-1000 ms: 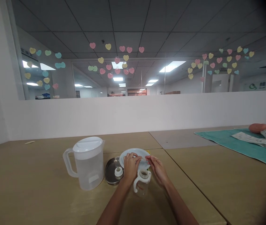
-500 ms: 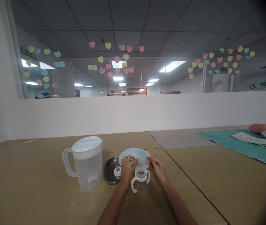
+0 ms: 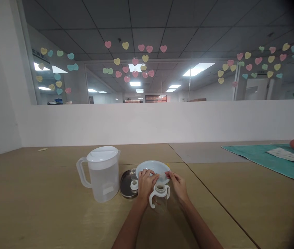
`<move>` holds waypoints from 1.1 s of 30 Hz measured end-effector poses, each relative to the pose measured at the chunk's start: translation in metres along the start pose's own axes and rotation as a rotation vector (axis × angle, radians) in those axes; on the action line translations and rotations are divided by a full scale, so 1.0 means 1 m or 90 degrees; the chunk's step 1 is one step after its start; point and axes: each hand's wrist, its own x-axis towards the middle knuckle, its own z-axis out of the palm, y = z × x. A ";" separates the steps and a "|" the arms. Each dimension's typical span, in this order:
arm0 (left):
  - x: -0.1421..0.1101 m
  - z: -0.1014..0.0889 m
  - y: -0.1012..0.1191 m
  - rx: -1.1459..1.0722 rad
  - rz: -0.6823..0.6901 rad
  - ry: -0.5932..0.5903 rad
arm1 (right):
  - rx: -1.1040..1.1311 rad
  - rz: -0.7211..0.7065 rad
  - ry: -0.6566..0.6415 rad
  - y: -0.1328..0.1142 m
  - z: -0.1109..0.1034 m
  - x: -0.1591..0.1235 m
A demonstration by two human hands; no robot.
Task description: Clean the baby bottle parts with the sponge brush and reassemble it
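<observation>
Translucent piece (image 3: pixel 162 176) is pinched near a clear, curved-handled bottle (image 3: pixel 160 200).

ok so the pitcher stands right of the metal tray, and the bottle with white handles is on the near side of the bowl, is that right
Not quite: the head view shows the pitcher left of the metal tray. The bottle with white handles is on the near side of the bowl.

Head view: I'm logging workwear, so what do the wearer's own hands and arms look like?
The left hand and right hand are bare, without gloves. The forearms show no sleeves, watch or bracelet, and no markings I can make out. Any rings are too small to tell.
</observation>
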 end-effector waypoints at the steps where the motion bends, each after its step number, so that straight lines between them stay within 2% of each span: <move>1: 0.000 -0.001 0.001 0.013 0.009 0.005 | 0.007 0.010 0.032 0.000 0.000 0.000; 10: 0.000 0.000 0.004 0.098 0.078 0.015 | 0.002 0.008 0.247 0.005 -0.003 0.001; 17: -0.001 0.001 0.005 0.109 0.118 0.039 | -0.010 0.024 0.363 0.016 -0.010 0.005; 21: -0.001 -0.001 0.008 0.120 0.129 0.019 | 0.004 0.042 0.430 0.023 -0.016 0.009; 25: -0.001 -0.002 0.010 0.115 0.127 0.000 | 0.009 0.043 0.466 0.029 -0.021 0.011; 33: -0.004 -0.003 0.011 0.104 0.135 0.008 | 0.023 0.043 0.505 0.032 -0.027 0.011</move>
